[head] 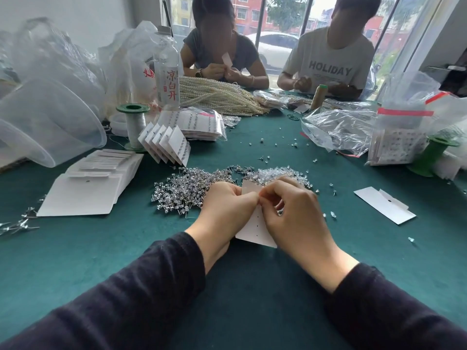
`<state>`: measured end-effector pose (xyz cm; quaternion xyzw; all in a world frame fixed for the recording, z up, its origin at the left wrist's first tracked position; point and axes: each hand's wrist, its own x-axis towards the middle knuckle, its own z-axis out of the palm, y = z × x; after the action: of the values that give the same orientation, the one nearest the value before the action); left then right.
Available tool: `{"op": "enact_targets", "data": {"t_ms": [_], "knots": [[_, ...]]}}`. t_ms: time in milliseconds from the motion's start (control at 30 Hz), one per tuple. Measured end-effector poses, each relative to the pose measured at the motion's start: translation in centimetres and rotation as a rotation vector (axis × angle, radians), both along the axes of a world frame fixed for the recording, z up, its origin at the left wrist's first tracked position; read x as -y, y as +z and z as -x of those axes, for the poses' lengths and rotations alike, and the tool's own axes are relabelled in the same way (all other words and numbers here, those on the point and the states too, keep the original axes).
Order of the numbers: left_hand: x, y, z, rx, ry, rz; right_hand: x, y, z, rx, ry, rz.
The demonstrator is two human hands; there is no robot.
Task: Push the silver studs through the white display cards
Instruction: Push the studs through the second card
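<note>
A white display card (254, 229) with small holes is held upright over the green table, between both hands. My left hand (225, 210) grips its left edge with curled fingers. My right hand (293, 213) pinches at the card's upper part, fingertips meeting the left thumb; a small silver stud (280, 212) shows under its fingers. A heap of silver studs (187, 190) lies just beyond my hands, with a pile of clear backs (278, 173) to its right. Blank cards (83, 195) are stacked at the left.
Finished cards (166, 144) lean in a row behind the heap. A loose card (384, 204) lies at the right. A water bottle (167, 69), green spools (134, 125), plastic bags (338, 127) and pearl strands (217, 94) crowd the far table. Two people sit opposite.
</note>
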<state>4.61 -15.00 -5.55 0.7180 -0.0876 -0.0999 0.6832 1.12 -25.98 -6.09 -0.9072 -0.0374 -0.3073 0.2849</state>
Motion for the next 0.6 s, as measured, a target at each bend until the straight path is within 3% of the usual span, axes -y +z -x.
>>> {"op": "enact_targets", "data": {"t_ms": [333, 433, 500, 533, 600], "knots": [[-0.2, -0.1, 0.2, -0.010, 0.022, 0.019, 0.0, 0.0, 0.1, 0.034, 0.023, -0.016], [-0.3, 0.8, 0.3, -0.209, -0.119, 0.224, 0.6, 0.2, -0.1, 0.078, -0.002, -0.100], [-0.5, 1.6, 0.2, -0.270, -0.146, 0.330, 1.1, 0.6, -0.3, 0.082, -0.028, -0.301], [-0.8, 1.4, -0.2, -0.128, -0.085, 0.247, 1.3, 0.9, -0.4, 0.061, -0.035, -0.466], [-1.8, 1.0, -1.3, 0.454, 0.144, -0.319, 1.6, 1.3, -0.4, 0.000, -0.005, -0.864]]}}
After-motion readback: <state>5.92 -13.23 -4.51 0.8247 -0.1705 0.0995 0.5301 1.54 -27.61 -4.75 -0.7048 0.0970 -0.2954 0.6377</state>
